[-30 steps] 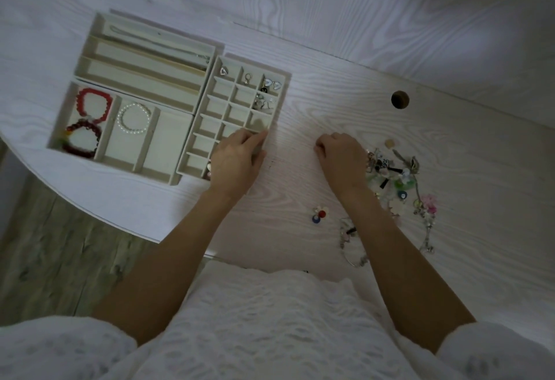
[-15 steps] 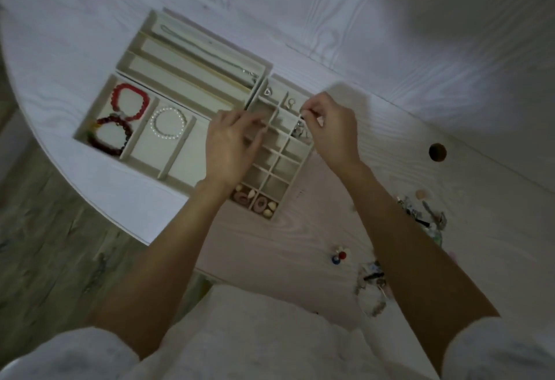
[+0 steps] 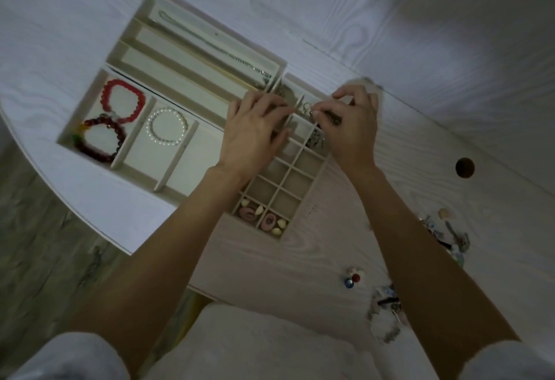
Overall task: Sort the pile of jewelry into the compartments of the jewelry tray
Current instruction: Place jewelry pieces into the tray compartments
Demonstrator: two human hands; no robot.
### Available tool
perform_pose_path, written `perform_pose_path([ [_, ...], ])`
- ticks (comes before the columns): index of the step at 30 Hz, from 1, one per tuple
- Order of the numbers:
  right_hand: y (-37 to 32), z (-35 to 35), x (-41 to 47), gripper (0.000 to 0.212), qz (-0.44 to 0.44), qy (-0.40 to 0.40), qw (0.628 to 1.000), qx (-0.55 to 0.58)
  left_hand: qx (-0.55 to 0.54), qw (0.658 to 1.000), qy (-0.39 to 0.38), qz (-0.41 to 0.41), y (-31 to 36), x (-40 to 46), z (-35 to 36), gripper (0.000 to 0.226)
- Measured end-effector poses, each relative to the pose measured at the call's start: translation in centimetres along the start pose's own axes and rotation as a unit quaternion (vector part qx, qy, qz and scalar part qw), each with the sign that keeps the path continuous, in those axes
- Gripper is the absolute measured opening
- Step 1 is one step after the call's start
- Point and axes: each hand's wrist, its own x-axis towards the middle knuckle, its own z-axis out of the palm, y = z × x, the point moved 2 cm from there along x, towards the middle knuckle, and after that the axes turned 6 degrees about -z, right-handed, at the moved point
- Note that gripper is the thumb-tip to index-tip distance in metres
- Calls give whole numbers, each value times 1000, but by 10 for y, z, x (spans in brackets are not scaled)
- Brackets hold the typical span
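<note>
Reaching over the small-grid section of the jewelry tray (image 3: 303,196), both hands meet above its far compartments. A small silver earring (image 3: 307,108) hangs between them, just over the dividers. The right hand (image 3: 351,127) has its thumb and forefinger pressed together on the piece, its other fingers curled. The left hand (image 3: 252,133) lies flatter, fingers fairly straight and close together, tips at the earring; whether they pinch it I cannot tell. The remaining pile of jewelry (image 3: 450,235) sits well apart on the table (image 3: 330,259), beside the right forearm.
</note>
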Motion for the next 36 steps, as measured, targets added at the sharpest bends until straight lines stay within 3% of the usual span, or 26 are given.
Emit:
perform_pose_path([
  [7, -7, -11, -5, 14, -135, 52, 984, -106, 13, 999, 28, 33, 3, 5, 4, 28],
  [10, -5, -12, -8, 21, -153, 22, 981, -115, 39, 998, 22, 52, 5, 7, 8, 27],
  [16, -3, -7, -2, 27, -149, -49, 972, -174, 45, 997, 15, 60, 7, 9, 11, 25],
  [22, -3, -4, -2, 33, -139, -59, 972, -180, 57, 998, -10, 30, 16, 15, 13, 26],
  [36, -1, -6, 2, 22, -159, -74, 965, -196, 69, 996, -23, 57, 15, 22, 14, 25],
])
